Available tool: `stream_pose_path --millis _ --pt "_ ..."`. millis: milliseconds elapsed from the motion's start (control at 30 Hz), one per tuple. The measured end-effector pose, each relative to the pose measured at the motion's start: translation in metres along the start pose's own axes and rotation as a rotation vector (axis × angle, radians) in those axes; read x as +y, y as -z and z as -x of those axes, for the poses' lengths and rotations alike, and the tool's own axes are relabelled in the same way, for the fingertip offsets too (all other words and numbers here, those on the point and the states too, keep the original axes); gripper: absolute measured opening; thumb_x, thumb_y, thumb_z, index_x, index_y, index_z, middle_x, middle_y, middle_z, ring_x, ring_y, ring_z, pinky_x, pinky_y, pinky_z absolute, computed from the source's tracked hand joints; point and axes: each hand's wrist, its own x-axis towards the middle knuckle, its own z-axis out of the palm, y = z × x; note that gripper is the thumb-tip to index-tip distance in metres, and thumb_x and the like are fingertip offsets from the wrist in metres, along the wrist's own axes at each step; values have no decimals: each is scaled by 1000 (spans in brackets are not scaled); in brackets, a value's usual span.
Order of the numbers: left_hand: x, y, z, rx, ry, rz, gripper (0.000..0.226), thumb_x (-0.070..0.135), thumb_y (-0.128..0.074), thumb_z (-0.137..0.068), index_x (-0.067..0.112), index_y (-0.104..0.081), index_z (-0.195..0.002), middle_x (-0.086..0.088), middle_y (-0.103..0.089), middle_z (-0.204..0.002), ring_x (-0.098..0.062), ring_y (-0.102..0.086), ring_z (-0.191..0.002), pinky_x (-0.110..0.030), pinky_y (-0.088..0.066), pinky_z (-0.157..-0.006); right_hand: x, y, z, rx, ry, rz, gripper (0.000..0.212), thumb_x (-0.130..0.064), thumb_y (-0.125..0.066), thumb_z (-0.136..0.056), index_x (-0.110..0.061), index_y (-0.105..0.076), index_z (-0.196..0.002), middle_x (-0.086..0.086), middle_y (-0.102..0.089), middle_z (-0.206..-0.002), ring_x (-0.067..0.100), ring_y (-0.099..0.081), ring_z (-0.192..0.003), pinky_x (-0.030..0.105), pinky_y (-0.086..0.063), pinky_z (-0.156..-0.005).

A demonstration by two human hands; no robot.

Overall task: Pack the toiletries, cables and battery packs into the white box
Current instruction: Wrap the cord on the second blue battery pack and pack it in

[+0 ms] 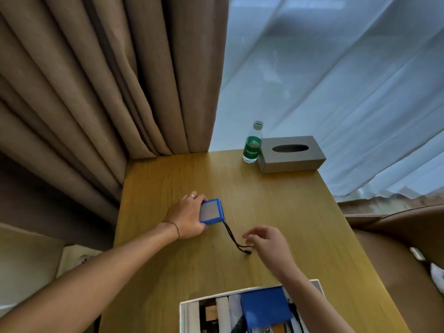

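Two hands | left clasps battery pack | cable trails toward open right

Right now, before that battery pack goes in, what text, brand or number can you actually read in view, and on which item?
"Cestbon": white script on the green label of the clear plastic water bottle, read with some doubt; the smaller print under it is too blurred to read.
Grey rectangular tissue box: no text visible.
Blue-edged battery pack under the left hand: no readable marking.
Open white box: contents show nothing legible.
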Motion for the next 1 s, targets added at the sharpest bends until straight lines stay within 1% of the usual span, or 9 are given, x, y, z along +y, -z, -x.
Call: stream_pose_path --millis 100,167,267,333,500,633,767,867,1000 --pt "16 20 35 124 46 86 58 62 -67 -59 38 -48 -108 16 -46 -99 -8 -56 -86 -27 -52 -59 -8 6 12 -53 163 83 19 -27 -61 -99 -37 -68 -113 -24 -68 -110 -9 -61 -104 14 -50 -84" --pt "27 33 56 188 98 201 60 65 -69 -56 40 -48 -106 18 -47 -98 -4 -56 -82 -26 -53 -59 -12 7 20 -145 222 104 30 -34 -64 -97 -38 -61 -126 -28 -63 -118 -14 -55 -112 12 -45 -90" --pt "43 49 85 280 169 396 64 62 -77 -53 41 -48 -105 22 -49 -99 -2 -56 -86 -18 -50 -60 -19 4 34 -210 235 26 21 -25 -65 -97 -31 -68 -117 -16 -72 -111 -4 -64 -106 21 -51 -92" --pt "53 56 103 307 220 516 64 60 -80 -51 40 -50 -104 20 -52 -98 -2 -56 -86 -18 -48 -62 -28 7 43 -200 244 -121 14 -16 -60 -100 -17 -74 -100 -1 -77 -94 5 -70 -90 24 -53 -83" --pt "81 70 146 137 327 953 58 39 -86 -65 27 -59 -115 0 -61 -94 2 -61 -66 -17 -51 -57 -57 28 64 -265 314 -373 32 -16 -49 -105 -7 -67 -80 3 -54 -58 19 -54 -56 28 -47 -63" --pt "110 79 182 72 330 1111 43 40 -76 -71 27 -62 -110 -4 -63 -100 -1 -65 -74 -21 -57 -62 -72 43 88 -403 293 -470 30 -34 -53 -99 -15 -68 -82 -5 -31 -56 11 -24 -49 25 -23 -45" --pt "137 74 210 -68 361 1611 49 29 -72 -80 21 -61 -127 -12 -55 -107 -23 -67 -92 -47 -61 -75 -79 55 106 -532 356 -417 34 -37 -51 -98 -6 -67 -94 -4 -33 -58 9 -24 -49 23 -21 -44" --pt "152 59 223 -161 397 1852 55 29 -64 -86 7 -55 -136 -17 -51 -114 -35 -64 -101 -60 -54 -91 -72 57 114 -590 318 -312 41 -33 -44 -106 -8 -63 -80 -4 -30 -56 12 -21 -50 29 -17 -48" --pt "163 35 233 -214 384 1915 53 35 -53 -95 3 -54 -138 -22 -60 -125 -45 -59 -115 -59 -44 -100 -50 53 121 -594 384 -4 45 -35 -47 -107 -19 -55 -65 -4 -37 -56 13 -30 -49 25 -27 -50"
